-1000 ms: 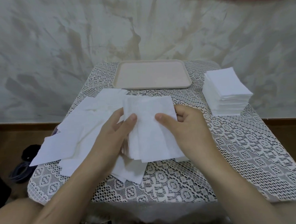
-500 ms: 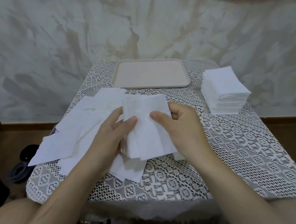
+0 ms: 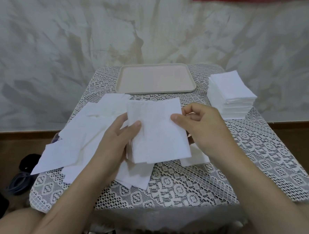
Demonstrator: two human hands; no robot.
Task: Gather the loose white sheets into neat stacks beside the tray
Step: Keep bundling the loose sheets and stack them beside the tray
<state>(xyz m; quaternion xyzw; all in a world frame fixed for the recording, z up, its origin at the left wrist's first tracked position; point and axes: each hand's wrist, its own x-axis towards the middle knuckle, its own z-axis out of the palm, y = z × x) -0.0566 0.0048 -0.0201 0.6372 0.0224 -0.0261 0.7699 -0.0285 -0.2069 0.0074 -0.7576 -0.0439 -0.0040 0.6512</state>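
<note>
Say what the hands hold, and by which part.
Both hold one bundle of white sheets: left hand grips its left edge, right hand its right edge.

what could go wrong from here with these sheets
1. The bundle pinched between the left hand and right hand has uneven lower edges; set down like this, it would likely make a crooked pile.
2. Some loose sheets overhang the left edge of the table; a brush from the left arm could send them to the floor.
3. The finished stack sits near the right edge, where a careless reach might knock it.
</note>
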